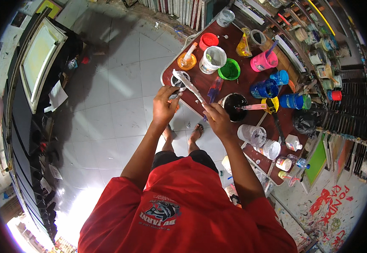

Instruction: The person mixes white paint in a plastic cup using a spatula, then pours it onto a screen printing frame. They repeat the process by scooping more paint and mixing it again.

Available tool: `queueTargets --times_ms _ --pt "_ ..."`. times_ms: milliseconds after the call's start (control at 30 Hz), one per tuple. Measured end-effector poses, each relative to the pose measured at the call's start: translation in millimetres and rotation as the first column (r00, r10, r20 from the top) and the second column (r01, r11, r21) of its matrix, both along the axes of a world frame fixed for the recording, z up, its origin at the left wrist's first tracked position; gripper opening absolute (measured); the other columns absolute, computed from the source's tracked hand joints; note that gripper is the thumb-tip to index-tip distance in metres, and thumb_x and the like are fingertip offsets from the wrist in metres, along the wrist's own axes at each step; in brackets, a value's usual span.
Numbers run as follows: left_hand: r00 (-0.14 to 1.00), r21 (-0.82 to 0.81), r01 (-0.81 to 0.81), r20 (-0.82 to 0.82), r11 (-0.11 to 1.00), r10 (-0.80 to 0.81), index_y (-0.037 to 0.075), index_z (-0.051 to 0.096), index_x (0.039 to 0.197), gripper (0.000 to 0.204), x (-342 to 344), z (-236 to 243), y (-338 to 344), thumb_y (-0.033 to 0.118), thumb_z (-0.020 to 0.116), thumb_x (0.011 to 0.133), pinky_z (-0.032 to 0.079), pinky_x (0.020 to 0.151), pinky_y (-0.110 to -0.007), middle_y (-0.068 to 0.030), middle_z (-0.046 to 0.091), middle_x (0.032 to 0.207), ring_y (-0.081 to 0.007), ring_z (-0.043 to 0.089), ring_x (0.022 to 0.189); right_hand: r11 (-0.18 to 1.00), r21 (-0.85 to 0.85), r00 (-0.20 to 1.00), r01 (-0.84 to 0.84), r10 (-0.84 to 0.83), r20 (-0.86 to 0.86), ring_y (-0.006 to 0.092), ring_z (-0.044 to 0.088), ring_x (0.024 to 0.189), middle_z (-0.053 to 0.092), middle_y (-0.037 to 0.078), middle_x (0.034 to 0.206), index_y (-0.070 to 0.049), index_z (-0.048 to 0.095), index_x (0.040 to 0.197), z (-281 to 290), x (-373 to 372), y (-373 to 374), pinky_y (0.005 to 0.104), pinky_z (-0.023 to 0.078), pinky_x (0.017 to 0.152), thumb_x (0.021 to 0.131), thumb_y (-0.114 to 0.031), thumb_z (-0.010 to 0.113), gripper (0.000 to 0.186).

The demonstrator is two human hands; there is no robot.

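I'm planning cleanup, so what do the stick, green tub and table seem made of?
Stick: possibly wood or plastic; a white coating hides most of it. Green tub: likely plastic, fairly glossy, given its bright, thin round rim. Table: perhaps laminate or painted wood; even dark red surface.

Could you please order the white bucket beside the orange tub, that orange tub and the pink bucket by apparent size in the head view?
1. White bucket
2. Pink bucket
3. Orange tub

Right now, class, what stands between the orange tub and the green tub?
The white bucket stands between the orange tub and the green tub, seen in the head view.
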State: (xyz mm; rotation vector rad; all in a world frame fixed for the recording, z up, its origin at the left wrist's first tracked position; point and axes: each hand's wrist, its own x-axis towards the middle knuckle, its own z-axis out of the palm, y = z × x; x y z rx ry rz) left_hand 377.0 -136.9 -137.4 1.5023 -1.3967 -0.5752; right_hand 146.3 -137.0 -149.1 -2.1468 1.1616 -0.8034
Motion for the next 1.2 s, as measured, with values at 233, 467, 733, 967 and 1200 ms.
queueTargets --times_ms 233,467,733,967,1200 --pt "0.998 0.034 0.067 0.003 0.997 -0.067 0.001 0.068 0.103 0.020 3.8 2.2 1.3 0.000 0.069 0.083 0.053 0.080 -0.033 -0.0139 0.066 0.100 -0.0242 0.066 0.089 0.996 -0.079 0.994 0.045 -0.053 -0.096 0.0236 0.065 0.088 0.062 0.007 0.105 -0.016 0.065 0.122 -27.3 -0.2 15.7 0.0349 0.053 0.074 0.085 -0.017 0.070 0.037" --pt "0.997 0.024 0.067 0.040 0.997 -0.068 0.002 0.069 0.104 0.021 7.9 -4.3 1.6 -0.001 0.067 0.083 0.052 0.081 -0.033 -0.0130 0.066 0.100 -0.0252 0.065 0.090 0.992 -0.124 0.989 -0.029 0.010 -0.149 0.0216 0.062 0.087 0.060 0.006 0.101 -0.012 0.063 0.122 -27.8 3.2 28.0 0.0339 0.053 0.075 0.082 -0.017 0.072 0.042" --pt "0.994 0.030 0.075 0.077 0.997 -0.078 0.003 0.069 0.103 0.020 8.1 2.1 1.1 -0.001 0.067 0.083 0.052 0.080 -0.033 -0.0135 0.066 0.099 -0.0263 0.065 0.091 0.990 -0.085 0.978 -0.115 0.098 -0.185 0.0216 0.060 0.088 0.057 0.006 0.096 -0.011 0.061 0.123 -30.7 -7.5 38.7 0.0351 0.052 0.074 0.082 -0.017 0.072 0.043" --pt "0.993 0.032 0.080 0.090 0.996 -0.083 0.003 0.069 0.103 0.021 8.1 2.7 -0.4 0.000 0.068 0.082 0.052 0.079 -0.032 -0.0123 0.066 0.099 -0.0246 0.065 0.089 0.987 -0.061 0.978 -0.150 0.139 -0.154 0.0236 0.061 0.089 0.058 0.009 0.104 -0.009 0.058 0.129 -22.8 -25.3 47.3 0.0339 0.053 0.075 0.082 -0.011 0.073 0.050" --pt "0.988 0.053 0.104 0.105 0.993 -0.109 0.003 0.069 0.103 0.021 12.8 -9.6 8.0 0.000 0.069 0.082 0.053 0.080 -0.032 -0.0114 0.065 0.100 -0.0231 0.065 0.088 0.997 0.065 0.995 -0.033 0.039 -0.095 0.0263 0.062 0.091 0.058 0.011 0.105 -0.009 0.058 0.129 -2.2 -34.4 46.7 0.0361 0.053 0.077 0.084 -0.011 0.071 0.047"
